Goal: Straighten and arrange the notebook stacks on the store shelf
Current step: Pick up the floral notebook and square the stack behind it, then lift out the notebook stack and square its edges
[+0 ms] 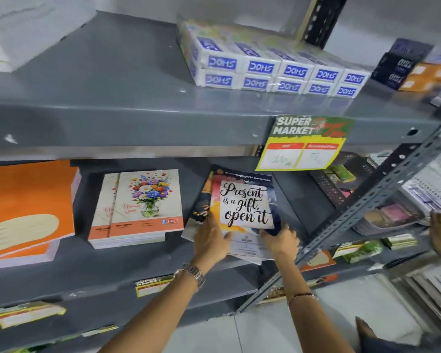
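both hands grip notebook stack btm edge.

Grey steel shelving stands against a white wall. Its slotted-angle upright crosses diagonally. Pale floor tiles lie below.

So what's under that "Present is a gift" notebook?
Under the "Present is a gift" notebook, edges of more notebooks peek out left. Their covers and count stay hidden.
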Demonstrator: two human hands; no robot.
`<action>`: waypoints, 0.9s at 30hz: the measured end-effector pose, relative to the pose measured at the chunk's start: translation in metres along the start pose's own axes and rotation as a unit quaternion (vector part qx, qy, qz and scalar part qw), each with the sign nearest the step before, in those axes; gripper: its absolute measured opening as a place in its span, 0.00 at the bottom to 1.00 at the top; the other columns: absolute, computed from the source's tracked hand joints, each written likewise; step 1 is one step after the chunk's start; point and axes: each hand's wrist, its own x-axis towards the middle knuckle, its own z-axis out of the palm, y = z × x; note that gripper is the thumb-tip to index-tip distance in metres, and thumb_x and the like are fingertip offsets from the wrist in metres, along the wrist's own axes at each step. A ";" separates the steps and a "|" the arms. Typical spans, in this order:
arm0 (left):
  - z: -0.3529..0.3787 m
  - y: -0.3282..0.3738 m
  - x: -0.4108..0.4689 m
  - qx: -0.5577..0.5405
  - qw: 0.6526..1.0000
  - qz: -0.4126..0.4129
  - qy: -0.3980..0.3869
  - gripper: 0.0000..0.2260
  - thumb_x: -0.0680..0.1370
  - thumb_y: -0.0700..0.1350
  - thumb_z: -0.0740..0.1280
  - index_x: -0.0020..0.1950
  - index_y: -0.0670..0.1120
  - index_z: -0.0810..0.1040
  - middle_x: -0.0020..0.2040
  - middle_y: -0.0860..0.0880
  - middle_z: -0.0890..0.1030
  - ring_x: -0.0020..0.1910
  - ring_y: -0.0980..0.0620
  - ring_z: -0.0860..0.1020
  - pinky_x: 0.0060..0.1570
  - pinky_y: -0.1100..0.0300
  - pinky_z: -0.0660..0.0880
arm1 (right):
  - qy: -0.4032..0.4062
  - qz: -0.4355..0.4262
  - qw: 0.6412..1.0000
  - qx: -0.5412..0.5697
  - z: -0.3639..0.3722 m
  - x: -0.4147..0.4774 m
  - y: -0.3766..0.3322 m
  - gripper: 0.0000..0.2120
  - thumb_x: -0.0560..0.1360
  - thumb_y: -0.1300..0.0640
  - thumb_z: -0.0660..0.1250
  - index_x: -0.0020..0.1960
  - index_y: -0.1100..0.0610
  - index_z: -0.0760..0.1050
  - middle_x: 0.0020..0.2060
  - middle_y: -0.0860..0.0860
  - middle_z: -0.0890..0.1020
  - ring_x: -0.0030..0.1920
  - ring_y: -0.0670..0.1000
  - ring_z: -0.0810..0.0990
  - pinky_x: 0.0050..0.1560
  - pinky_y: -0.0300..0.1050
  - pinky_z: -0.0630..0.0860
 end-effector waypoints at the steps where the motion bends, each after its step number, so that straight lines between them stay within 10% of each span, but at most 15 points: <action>1: -0.001 0.000 0.005 -0.043 0.999 -0.033 0.006 0.36 0.74 0.54 0.64 0.73 0.38 0.52 0.71 0.40 0.65 0.68 0.40 0.66 0.67 0.49 0.64 | -0.002 0.005 1.000 0.017 0.000 0.004 0.002 0.32 0.68 0.49 0.70 0.67 0.60 0.65 0.64 0.63 0.71 0.66 0.64 0.66 0.64 0.56 0.66; 6: -0.021 -0.004 0.017 -0.343 0.920 -0.179 -0.053 0.19 0.68 0.39 0.73 0.57 0.40 0.75 0.58 0.40 0.80 0.51 0.45 0.79 0.50 0.53 0.78 | -0.018 0.066 0.986 0.154 -0.009 0.006 0.010 0.23 0.61 0.58 0.77 0.54 0.61 0.78 0.48 0.56 0.82 0.50 0.57 0.80 0.54 0.50 0.77; 17: -0.087 -0.005 -0.001 -0.349 0.936 -0.028 -0.021 0.29 0.66 0.33 0.73 0.66 0.41 0.69 0.65 0.42 0.74 0.58 0.49 0.74 0.54 0.62 0.71 | 0.039 0.033 0.958 0.284 -0.004 -0.031 -0.025 0.14 0.61 0.65 0.76 0.43 0.60 0.76 0.45 0.58 0.82 0.44 0.58 0.80 0.46 0.52 0.77; 27: -0.220 -0.119 -0.031 -0.377 0.920 -0.007 0.106 0.30 0.66 0.31 0.72 0.66 0.41 0.69 0.58 0.46 0.74 0.53 0.51 0.73 0.46 0.70 0.74 | -0.008 -0.096 0.967 0.238 0.077 -0.104 -0.168 0.30 0.59 0.54 0.79 0.56 0.60 0.71 0.53 0.60 0.79 0.51 0.61 0.81 0.53 0.60 0.78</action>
